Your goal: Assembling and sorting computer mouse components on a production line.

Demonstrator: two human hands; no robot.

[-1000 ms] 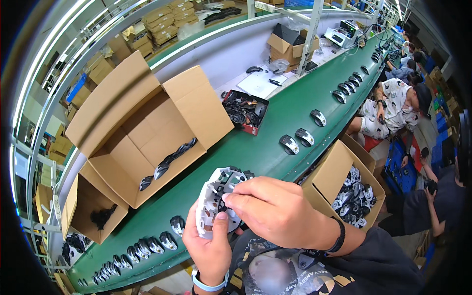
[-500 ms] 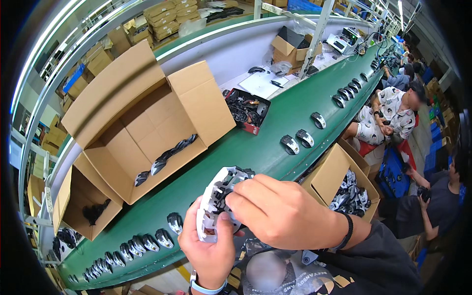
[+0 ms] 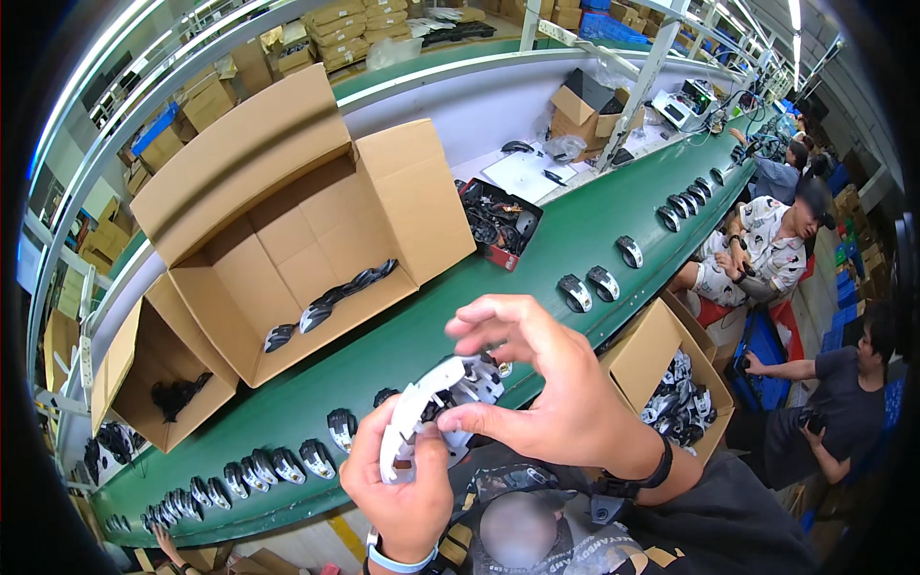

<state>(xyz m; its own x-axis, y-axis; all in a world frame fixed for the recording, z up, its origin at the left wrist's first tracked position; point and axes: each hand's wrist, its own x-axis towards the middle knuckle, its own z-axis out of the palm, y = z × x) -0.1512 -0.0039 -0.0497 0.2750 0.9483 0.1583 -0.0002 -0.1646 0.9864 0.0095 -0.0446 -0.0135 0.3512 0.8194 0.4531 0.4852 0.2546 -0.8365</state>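
My left hand (image 3: 402, 498) grips a white and black computer mouse shell (image 3: 406, 422), thumb on the near side. The shell is tilted, and its inner side with dark parts faces my right hand (image 3: 565, 398). That hand is open, its fingers raised and apart above the shell. Its thumb reaches to the shell's inner side; whether it touches cannot be made out. Just left of my left hand, a black and white mouse (image 3: 341, 428) lies on the green conveyor belt (image 3: 431, 316). Several similar mice (image 3: 259, 470) stand in a row toward the lower left.
A large open carton (image 3: 278, 259) holds a few dark pieces, beside a smaller carton (image 3: 182, 364). A red box of black parts (image 3: 498, 225) stands on the far side. At right, a carton (image 3: 661, 335) is filled with mouse shells. Co-workers (image 3: 776, 240) sit along the belt.
My right hand has lifted off the shell's inside and its fingers have spread. My left hand still holds the shell. A person's hand has appeared at the belt's lower left.
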